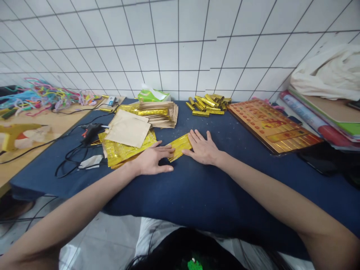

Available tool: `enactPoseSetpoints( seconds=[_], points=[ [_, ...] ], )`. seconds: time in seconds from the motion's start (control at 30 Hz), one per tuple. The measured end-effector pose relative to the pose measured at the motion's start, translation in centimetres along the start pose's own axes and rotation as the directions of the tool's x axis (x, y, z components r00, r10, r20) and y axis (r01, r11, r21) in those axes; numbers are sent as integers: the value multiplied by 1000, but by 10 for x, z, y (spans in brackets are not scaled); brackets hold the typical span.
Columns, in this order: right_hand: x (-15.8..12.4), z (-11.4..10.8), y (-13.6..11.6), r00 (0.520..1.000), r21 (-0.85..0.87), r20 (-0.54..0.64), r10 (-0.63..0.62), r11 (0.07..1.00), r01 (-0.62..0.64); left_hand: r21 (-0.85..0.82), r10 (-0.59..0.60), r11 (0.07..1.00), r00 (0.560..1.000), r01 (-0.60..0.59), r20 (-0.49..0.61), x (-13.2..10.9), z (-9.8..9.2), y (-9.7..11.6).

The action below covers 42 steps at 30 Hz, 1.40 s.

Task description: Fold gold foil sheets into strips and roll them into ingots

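Observation:
A strip of gold foil paper lies on the dark blue cloth between my two hands. My left hand rests on its left end, fingers stretched out and thumb apart. On its right end my right hand lies flat with the fingers spread. Just left of my left hand is a stack of gold foil sheets, topped by a plain tan paper sheet. Behind them sits a pile of brown-edged papers with gold foil on top.
Rolled gold tubes lie near the wall. A printed gold-orange box is at right, beside stacked items under a white cloth bag. At left are a black glue gun with its cord, a yellow glue gun and colourful pipe cleaners.

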State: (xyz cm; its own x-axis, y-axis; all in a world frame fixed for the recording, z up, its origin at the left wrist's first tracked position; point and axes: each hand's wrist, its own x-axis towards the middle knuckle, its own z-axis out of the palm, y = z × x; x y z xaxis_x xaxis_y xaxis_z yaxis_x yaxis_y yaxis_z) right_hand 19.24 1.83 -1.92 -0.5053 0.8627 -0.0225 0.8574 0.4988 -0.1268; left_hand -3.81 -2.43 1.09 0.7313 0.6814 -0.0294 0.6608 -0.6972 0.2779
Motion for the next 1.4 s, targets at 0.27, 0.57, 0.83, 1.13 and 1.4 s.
enactPoseSetpoints(
  seconds=[0.27, 0.57, 0.83, 1.13, 1.4],
  points=[
    [-3, 0, -3, 1000, 0, 0, -1, 1000, 1, 36, -159, 986, 981, 164, -108, 37, 17, 38],
    [-3, -12, 18, 993, 31, 104, -50, 998, 47, 217, -116, 969, 993, 117, -18, 36, 33, 31],
    [-18, -20, -34, 966, 116, -3, -257, 960, 256, 217, -96, 971, 995, 98, -18, 39, 38, 29],
    [-3, -8, 3, 973, 148, 85, -215, 968, 201, 179, -108, 977, 993, 113, -39, 39, 36, 31],
    [-10, -10, 11, 986, 47, 86, -140, 990, 137, 189, -40, 981, 997, 52, -68, 41, 26, 5]
  ],
)
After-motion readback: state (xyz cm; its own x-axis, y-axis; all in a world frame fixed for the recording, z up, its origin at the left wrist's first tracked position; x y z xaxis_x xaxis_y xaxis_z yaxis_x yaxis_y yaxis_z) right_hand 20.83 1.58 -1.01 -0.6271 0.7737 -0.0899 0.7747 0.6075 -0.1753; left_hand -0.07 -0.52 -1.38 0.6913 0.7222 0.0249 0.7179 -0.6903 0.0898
